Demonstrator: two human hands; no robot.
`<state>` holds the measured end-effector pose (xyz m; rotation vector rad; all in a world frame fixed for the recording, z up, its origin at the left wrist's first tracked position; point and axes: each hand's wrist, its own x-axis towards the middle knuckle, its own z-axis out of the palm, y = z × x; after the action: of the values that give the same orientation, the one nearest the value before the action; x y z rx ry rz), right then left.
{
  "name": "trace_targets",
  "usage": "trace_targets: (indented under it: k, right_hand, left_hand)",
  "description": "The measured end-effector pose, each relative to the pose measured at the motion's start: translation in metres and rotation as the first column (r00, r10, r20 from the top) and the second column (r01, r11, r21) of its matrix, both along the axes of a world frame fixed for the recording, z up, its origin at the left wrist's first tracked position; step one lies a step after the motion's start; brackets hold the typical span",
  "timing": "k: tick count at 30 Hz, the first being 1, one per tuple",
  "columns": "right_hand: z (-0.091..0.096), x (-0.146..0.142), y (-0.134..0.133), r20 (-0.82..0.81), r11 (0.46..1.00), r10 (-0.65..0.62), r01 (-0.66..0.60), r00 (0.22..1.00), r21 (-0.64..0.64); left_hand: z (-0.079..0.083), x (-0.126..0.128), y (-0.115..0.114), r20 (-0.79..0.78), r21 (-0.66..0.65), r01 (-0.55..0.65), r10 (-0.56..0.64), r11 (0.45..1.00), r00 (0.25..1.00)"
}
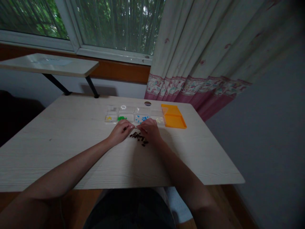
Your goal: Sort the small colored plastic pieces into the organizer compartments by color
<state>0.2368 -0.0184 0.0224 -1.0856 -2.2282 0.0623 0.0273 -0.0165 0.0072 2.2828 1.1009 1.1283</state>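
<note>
My left hand (pixel 120 131) and my right hand (pixel 151 130) meet fingertip to fingertip above the table. Both are closed in a pinch, and a tiny pale thing (pixel 135 127) shows between them, too small to name. Just below lies a loose pile of small dark brown pieces (pixel 138 136), partly beside my right hand. Behind the hands is a clear plastic compartment box (pixel 130 110). Its near compartments hold yellow pieces (pixel 108 118), green pieces (pixel 122 118), blue pieces (pixel 145 118) and pale pieces (pixel 158 120). My right hand covers part of its near edge.
An orange tray (pixel 175 121) stands against the box's right end. The pale wooden table (pixel 95 165) carries a raised shelf (pixel 69 65) on black supports at the back left. A round dark disc (pixel 147 103) sits near the back edge. A curtain (pixel 190 63) hangs behind, right of the window.
</note>
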Motion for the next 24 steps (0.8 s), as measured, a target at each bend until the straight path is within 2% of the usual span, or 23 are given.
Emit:
trace_targets:
  k: [3, 6, 12, 14, 18, 24]
  right_hand:
    - [-0.001, 0.009, 0.006, -0.077, 0.997, -0.077, 0.078, 0.994, 0.003]
    - [-0.002, 0.023, 0.016, -0.176, 0.978, -0.199, 0.207, 0.964, 0.032]
    - [-0.001, 0.047, 0.027, -0.313, 0.905, -0.375, 0.417, 0.873, 0.080]
    - [-0.001, 0.052, 0.028, -0.316, 0.889, -0.403, 0.449, 0.859, 0.085]
    - [-0.005, 0.058, 0.031, -0.310, 0.876, -0.439, 0.479, 0.843, 0.063]
    - [-0.013, 0.063, 0.035, -0.294, 0.848, -0.500, 0.529, 0.814, 0.022]
  left_hand:
    - [0.002, 0.000, -0.002, -0.034, 0.015, 0.013, -0.013, 1.000, 0.999]
    - [0.004, 0.001, -0.004, -0.076, 0.046, 0.042, -0.039, 0.998, 0.996]
    - [0.008, 0.004, -0.013, -0.245, 0.055, 0.269, -0.249, 0.961, 0.937]
    - [0.008, 0.006, -0.016, -0.295, 0.062, 0.306, -0.275, 0.950, 0.915]
    - [0.007, 0.008, -0.018, -0.383, 0.080, 0.298, -0.247, 0.951, 0.890]
    - [0.006, 0.008, -0.018, -0.431, 0.082, 0.308, -0.245, 0.948, 0.868]
